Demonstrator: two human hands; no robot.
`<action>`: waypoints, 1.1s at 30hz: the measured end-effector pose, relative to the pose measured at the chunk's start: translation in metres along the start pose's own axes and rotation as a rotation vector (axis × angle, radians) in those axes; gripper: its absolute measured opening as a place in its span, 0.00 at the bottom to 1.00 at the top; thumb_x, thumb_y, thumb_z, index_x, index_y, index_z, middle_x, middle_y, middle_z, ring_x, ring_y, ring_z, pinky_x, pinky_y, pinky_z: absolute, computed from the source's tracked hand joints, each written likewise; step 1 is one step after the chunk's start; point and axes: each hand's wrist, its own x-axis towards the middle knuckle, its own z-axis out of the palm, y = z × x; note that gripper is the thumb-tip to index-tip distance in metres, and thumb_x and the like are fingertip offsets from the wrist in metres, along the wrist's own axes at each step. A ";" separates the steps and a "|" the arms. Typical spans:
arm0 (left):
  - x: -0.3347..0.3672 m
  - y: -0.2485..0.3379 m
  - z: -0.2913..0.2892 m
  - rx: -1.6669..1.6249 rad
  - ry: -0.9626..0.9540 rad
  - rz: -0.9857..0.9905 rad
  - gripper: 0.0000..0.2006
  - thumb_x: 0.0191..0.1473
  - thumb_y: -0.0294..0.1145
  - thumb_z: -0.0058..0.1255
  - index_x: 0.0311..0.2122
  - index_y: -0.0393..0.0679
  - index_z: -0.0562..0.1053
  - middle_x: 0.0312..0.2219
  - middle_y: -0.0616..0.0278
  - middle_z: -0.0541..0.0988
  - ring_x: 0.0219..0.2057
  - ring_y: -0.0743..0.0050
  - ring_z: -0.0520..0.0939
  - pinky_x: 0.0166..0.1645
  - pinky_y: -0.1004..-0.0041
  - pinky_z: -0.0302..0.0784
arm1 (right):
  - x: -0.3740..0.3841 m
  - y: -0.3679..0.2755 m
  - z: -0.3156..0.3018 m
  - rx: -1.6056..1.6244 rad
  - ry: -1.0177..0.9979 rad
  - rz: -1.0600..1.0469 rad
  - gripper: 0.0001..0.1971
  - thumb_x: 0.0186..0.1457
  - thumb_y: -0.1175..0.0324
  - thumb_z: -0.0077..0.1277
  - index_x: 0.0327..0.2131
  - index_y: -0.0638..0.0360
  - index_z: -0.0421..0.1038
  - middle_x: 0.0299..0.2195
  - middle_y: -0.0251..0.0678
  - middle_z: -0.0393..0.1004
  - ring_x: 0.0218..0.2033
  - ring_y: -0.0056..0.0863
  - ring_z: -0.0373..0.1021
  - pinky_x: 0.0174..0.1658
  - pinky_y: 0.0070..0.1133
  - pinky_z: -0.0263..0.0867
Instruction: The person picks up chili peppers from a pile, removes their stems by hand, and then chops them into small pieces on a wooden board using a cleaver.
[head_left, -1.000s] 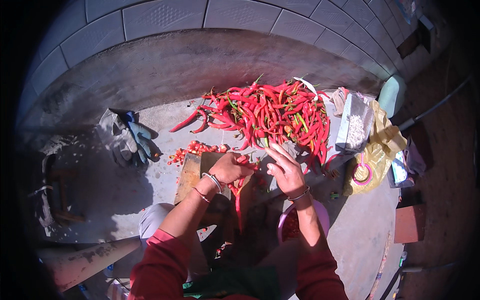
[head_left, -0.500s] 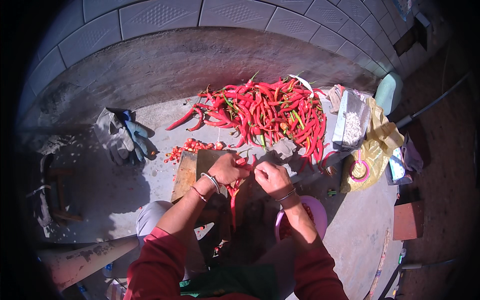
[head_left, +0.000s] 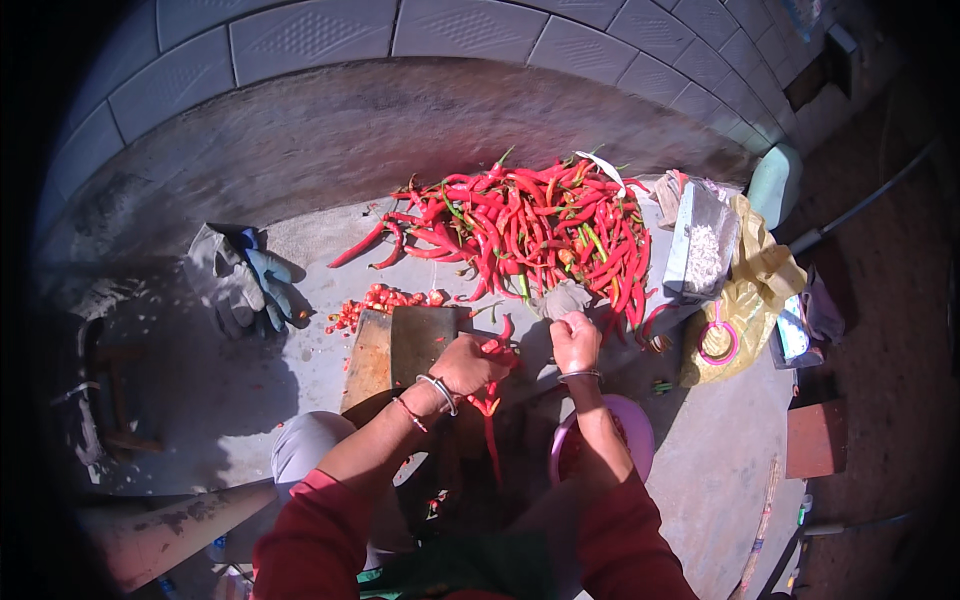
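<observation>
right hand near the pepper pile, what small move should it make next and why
Perhaps ease the right hand over to the red peppers in the left hand: one pepper end pokes up on that side, within the left hand's grip, while the right hand is curled, apart from them. Whether it holds anything is hidden.

free: floor [head_left: 715, 430] right of pink basin [head_left: 644, 442] | blocked: chilli heap [head_left: 540, 225] ahead

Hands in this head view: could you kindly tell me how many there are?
2: the left hand holds red chilies; the right hand, curled closed, is to its right, beyond the pink basin. No other hands show.
</observation>
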 end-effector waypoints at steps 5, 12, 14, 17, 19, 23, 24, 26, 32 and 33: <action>-0.002 0.026 -0.037 -0.042 0.151 -0.024 0.05 0.45 0.26 0.55 0.30 0.42 0.73 0.18 0.70 0.73 0.18 0.84 0.72 0.23 0.81 0.67 | 0.004 -0.035 -0.047 0.232 -0.990 0.525 0.08 0.46 0.70 0.50 0.32 0.59 0.72 0.16 0.28 0.68 0.15 0.14 0.65 0.17 0.14 0.60; -0.004 0.020 -0.029 -0.092 0.034 -0.057 0.06 0.48 0.27 0.54 0.32 0.41 0.72 0.20 0.69 0.73 0.18 0.84 0.73 0.21 0.82 0.68 | 0.006 -0.020 0.006 -0.115 -0.794 0.400 0.08 0.45 0.69 0.49 0.29 0.63 0.73 0.26 0.43 0.75 0.27 0.39 0.72 0.32 0.28 0.67; 0.000 0.019 -0.028 -0.171 0.036 -0.041 0.06 0.48 0.27 0.53 0.32 0.41 0.71 0.19 0.68 0.72 0.18 0.83 0.73 0.21 0.82 0.68 | 0.013 0.007 0.023 -0.048 -0.520 0.293 0.11 0.47 0.73 0.46 0.36 0.62 0.70 0.30 0.47 0.74 0.32 0.45 0.71 0.37 0.31 0.67; 0.003 0.017 -0.028 -0.240 0.103 -0.017 0.05 0.47 0.25 0.53 0.31 0.42 0.70 0.19 0.68 0.72 0.16 0.83 0.72 0.21 0.81 0.68 | 0.019 0.029 0.057 -0.154 -0.307 -0.004 0.19 0.47 0.76 0.43 0.45 0.62 0.65 0.40 0.51 0.69 0.43 0.49 0.65 0.46 0.33 0.62; 0.002 0.024 -0.026 -0.239 0.115 -0.053 0.05 0.47 0.24 0.53 0.30 0.42 0.69 0.19 0.68 0.71 0.16 0.82 0.72 0.20 0.81 0.68 | 0.024 0.035 0.076 -0.179 -0.212 -0.072 0.19 0.47 0.76 0.42 0.46 0.62 0.65 0.41 0.51 0.67 0.44 0.49 0.64 0.47 0.33 0.61; 0.006 0.012 -0.021 -0.181 0.195 0.088 0.11 0.41 0.23 0.61 0.31 0.41 0.71 0.17 0.73 0.70 0.15 0.85 0.70 0.17 0.81 0.66 | 0.031 0.032 0.093 -0.212 -0.201 0.082 0.19 0.46 0.69 0.45 0.45 0.60 0.66 0.41 0.50 0.66 0.44 0.48 0.64 0.46 0.33 0.62; 0.007 0.009 -0.022 -0.141 0.193 0.139 0.11 0.41 0.24 0.62 0.31 0.41 0.72 0.16 0.73 0.70 0.14 0.85 0.70 0.16 0.82 0.64 | 0.030 0.035 0.095 -0.191 -0.189 0.062 0.16 0.45 0.67 0.46 0.41 0.56 0.69 0.37 0.48 0.69 0.41 0.47 0.66 0.44 0.34 0.63; 0.009 0.006 -0.023 -0.170 0.224 0.108 0.10 0.41 0.25 0.62 0.29 0.41 0.72 0.16 0.73 0.70 0.14 0.85 0.69 0.16 0.82 0.63 | 0.031 0.039 0.097 -0.250 -0.258 0.088 0.14 0.45 0.66 0.47 0.38 0.54 0.71 0.35 0.46 0.71 0.38 0.46 0.68 0.41 0.34 0.65; 0.004 0.013 -0.028 -0.238 0.242 0.014 0.08 0.43 0.25 0.59 0.24 0.42 0.70 0.16 0.71 0.70 0.15 0.83 0.70 0.20 0.79 0.65 | 0.048 0.014 0.064 0.261 -0.300 0.139 0.07 0.46 0.74 0.54 0.31 0.65 0.71 0.24 0.39 0.75 0.28 0.23 0.72 0.33 0.20 0.66; 0.007 0.015 -0.025 -0.265 0.222 0.035 0.08 0.43 0.25 0.59 0.24 0.41 0.70 0.16 0.71 0.70 0.15 0.83 0.70 0.20 0.79 0.65 | 0.054 0.022 0.050 0.222 -0.301 0.172 0.06 0.46 0.75 0.53 0.30 0.65 0.72 0.23 0.37 0.75 0.26 0.20 0.71 0.31 0.19 0.66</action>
